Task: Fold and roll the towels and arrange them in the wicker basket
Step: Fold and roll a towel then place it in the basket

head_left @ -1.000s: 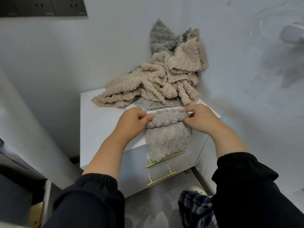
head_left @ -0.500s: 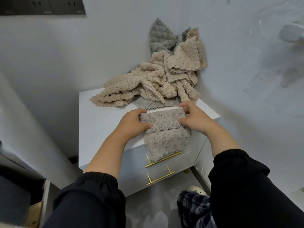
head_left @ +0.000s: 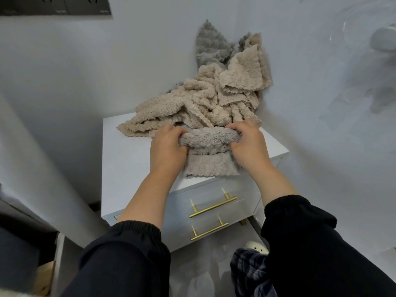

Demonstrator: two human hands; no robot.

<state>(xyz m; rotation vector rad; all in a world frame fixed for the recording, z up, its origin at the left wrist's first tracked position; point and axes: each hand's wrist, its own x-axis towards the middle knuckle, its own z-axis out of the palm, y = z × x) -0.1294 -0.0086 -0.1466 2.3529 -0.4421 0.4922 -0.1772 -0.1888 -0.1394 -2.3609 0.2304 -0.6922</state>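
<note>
A grey-beige fluffy towel point(head_left: 211, 166) lies on the white cabinet top point(head_left: 128, 155), its far end turned into a thick roll point(head_left: 209, 138). My left hand point(head_left: 166, 148) grips the roll's left end, fingers curled over it. My right hand point(head_left: 248, 144) grips the right end the same way. The towel's flat tail reaches the cabinet's front edge. Behind the roll sits a heap of loose beige towels point(head_left: 199, 108), with a grey towel point(head_left: 211, 46) propped against the wall corner. No wicker basket is in view.
The cabinet has two drawers with gold bar handles point(head_left: 213, 203). Walls close in behind and to the right. A dark socket panel point(head_left: 55, 6) is at top left. A plaid trouser leg and a white shoe point(head_left: 256, 248) show on the floor below.
Both hands moved away from me along the cabinet top with the towel. The tail that hung over the drawer front now lies on top, and the roll is thicker.
</note>
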